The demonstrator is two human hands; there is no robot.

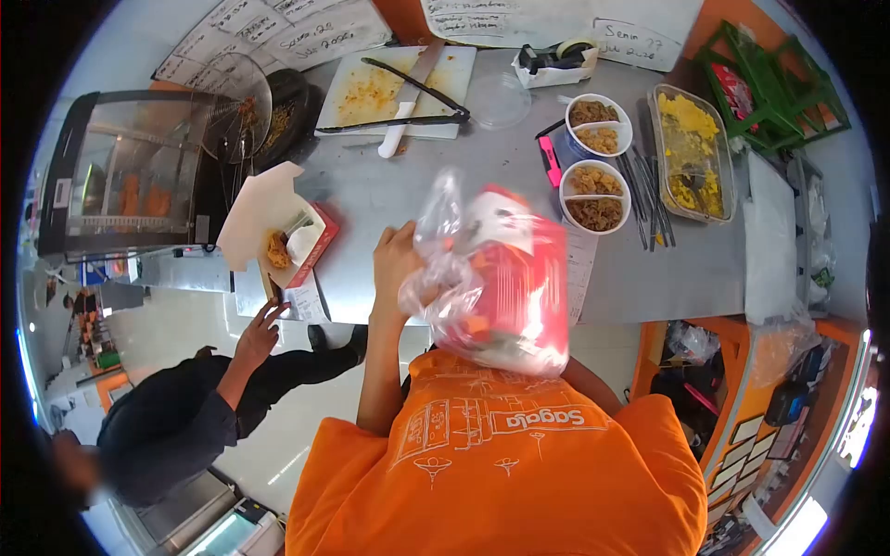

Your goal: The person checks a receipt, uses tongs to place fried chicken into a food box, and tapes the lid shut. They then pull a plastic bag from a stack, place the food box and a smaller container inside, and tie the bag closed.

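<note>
In front of my orange shirt hangs a clear plastic bag (445, 278) with a red and white box (533, 269) inside, smeared by motion. My left hand (397, 264) is closed on the bag's gathered plastic at its left side. The bag covers my right hand; only part of that arm shows below it. To the left, an open red and white box (315, 243) holds fried chicken (277, 250) and a white wrapped lump. Two round bowls of chopped food, an upper bowl (596, 127) and a lower bowl (594, 197), stand on the steel counter (371, 185) beyond the bag.
Another person's hand (258, 338) is near the open box. Around the counter are a knife (397, 130) and black tongs (436, 95) on a cutting board (357, 69), a tape dispenser (554, 61), a pink highlighter (550, 162), several dark utensils (654, 199) and a yellow-food tub (732, 176).
</note>
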